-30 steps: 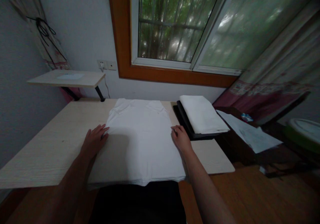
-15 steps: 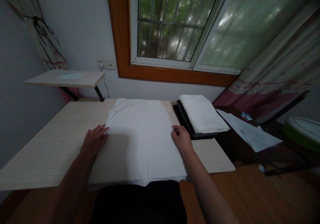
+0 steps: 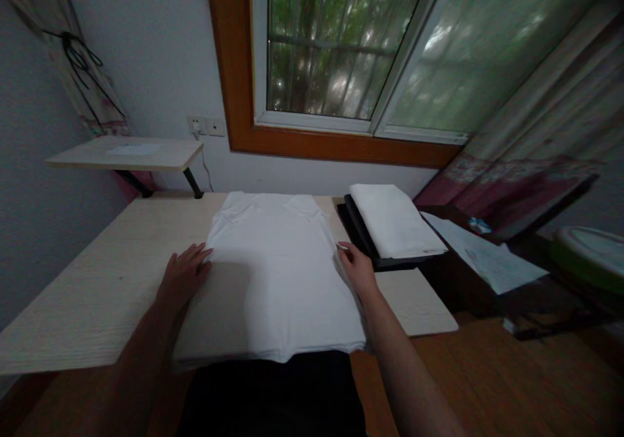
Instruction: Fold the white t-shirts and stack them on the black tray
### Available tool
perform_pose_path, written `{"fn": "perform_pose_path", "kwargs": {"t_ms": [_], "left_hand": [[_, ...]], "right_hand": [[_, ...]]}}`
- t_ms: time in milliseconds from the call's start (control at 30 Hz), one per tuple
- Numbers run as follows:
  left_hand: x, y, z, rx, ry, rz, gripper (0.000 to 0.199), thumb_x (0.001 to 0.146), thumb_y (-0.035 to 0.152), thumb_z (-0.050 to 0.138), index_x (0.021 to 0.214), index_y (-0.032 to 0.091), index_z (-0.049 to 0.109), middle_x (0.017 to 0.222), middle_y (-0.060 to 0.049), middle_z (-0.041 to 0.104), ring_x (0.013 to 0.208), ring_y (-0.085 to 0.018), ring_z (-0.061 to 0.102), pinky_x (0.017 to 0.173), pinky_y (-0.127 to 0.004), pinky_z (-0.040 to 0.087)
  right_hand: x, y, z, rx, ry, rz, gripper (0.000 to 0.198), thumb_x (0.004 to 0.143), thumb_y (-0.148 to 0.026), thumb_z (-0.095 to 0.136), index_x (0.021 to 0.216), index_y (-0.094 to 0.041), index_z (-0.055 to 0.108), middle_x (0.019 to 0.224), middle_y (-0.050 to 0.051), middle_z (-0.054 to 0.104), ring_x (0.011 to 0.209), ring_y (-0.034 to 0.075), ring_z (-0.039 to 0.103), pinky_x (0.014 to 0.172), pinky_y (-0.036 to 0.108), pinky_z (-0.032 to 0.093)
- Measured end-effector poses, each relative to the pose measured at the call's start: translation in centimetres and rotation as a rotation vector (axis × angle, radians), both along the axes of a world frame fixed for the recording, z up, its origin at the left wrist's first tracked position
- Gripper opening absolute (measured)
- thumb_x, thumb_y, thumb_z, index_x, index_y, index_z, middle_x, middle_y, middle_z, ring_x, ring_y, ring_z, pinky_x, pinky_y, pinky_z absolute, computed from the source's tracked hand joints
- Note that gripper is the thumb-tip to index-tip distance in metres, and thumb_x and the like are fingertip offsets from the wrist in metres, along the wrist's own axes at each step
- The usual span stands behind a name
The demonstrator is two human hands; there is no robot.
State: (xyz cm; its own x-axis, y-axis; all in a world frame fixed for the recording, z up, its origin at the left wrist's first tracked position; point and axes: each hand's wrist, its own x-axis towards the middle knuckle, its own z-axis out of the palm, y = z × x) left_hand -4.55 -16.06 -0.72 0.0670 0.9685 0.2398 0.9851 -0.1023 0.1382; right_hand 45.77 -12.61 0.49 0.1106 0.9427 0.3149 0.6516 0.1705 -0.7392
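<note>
Head view: white garment [image 3: 287, 281] lies flat on a table [image 3: 88, 274], between a loosely spread left hand [image 3: 185, 271] and curled right hand [image 3: 357, 264], grip unclear; folded pile [image 3: 394, 222] crowds the right hand

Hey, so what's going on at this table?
A white garment lies spread on the table. Someone's left hand is at its left edge and their right hand at its right edge; whether either grip is closed on it is unclear. A folded white cloth sits on black material to the right.
</note>
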Motion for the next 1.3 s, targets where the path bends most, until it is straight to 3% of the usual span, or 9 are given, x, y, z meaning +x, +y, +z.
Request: {"fn": "perform_pose_path", "kwargs": {"t_ms": [167,467,700,900,1000,1167,1300], "left_hand": [[-0.2,0.1,-0.3,0.008,-0.008,-0.007,0.047,0.101,0.040,0.037,0.141,0.026,0.059,0.158,-0.007,0.047,0.149,-0.027,0.038,0.121,-0.058,0.025],[0.0,0.0,0.0,-0.020,-0.018,0.004,0.048,0.102,0.039,0.036,0.142,0.026,0.057,0.158,-0.007,0.047,0.149,-0.028,0.037,0.121,-0.060,0.024],[0.3,-0.1,0.4,-0.051,-0.013,0.017,0.049,0.102,0.039,0.035,0.143,0.024,0.057,0.159,-0.008,0.046,0.150,-0.028,0.037,0.121,-0.061,0.023],[0.1,0.2,0.0,-0.013,-0.036,-0.004,0.046,0.101,0.038,0.038,0.140,0.024,0.059,0.156,-0.008,0.049,0.148,-0.030,0.039,0.119,-0.064,0.025],[-0.2,0.3,-0.2,0.034,-0.073,-0.031,0.043,0.099,0.038,0.042,0.135,0.024,0.062,0.154,-0.008,0.053,0.146,-0.030,0.041,0.118,-0.061,0.029],[0.1,0.5,0.5,0.198,-0.180,-0.156,0.036,0.098,0.033,0.045,0.124,0.021,0.067,0.138,-0.011,0.064,0.136,-0.029,0.051,0.115,-0.055,0.037],[2.5,0.6,2.4,0.233,-0.228,-0.309,0.030,0.097,0.026,0.047,0.119,0.021,0.069,0.118,-0.009,0.072,0.114,-0.026,0.062,0.107,-0.050,0.046]], "right_hand": [[-0.5,-0.7,0.7,-0.079,0.012,0.063,0.046,0.089,-0.048,0.059,0.123,-0.020,0.072,0.068,-0.001,0.064,0.060,0.015,0.056,0.063,0.026,0.045],[-0.1,-1.0,2.1,-0.241,0.340,0.250,0.046,0.079,-0.049,0.072,0.114,-0.020,0.075,0.084,0.001,0.063,0.075,0.016,0.056,0.068,0.026,0.043],[-0.2,-3.2,3.9,-0.555,0.527,0.356,0.046,0.077,-0.047,0.077,0.116,-0.025,0.073,0.096,0.003,0.070,0.081,0.019,0.061,0.065,0.027,0.045],[-1.8,-3.3,5.8,-0.523,0.695,0.367,0.033,0.078,-0.041,0.081,0.104,-0.022,0.075,0.091,0.002,0.070,0.067,0.012,0.059,0.055,0.022,0.043],[-3.2,-3.1,6.4,-0.587,0.840,0.474,0.035,0.085,-0.042,0.075,0.115,-0.024,0.072,0.105,0.006,0.072,0.063,0.010,0.062,0.049,0.021,0.044],[-4.6,-2.4,6.3,-0.680,0.889,0.726,0.043,0.090,-0.033,0.072,0.131,-0.025,0.064,0.144,0.014,0.060,0.094,0.019,0.074,0.063,0.024,0.057],[-4.6,-0.6,4.9,-0.657,0.814,0.733,0.048,0.087,-0.030,0.073,0.133,-0.026,0.062,0.146,0.014,0.059,0.087,0.019,0.076,0.052,0.020,0.051]]}}
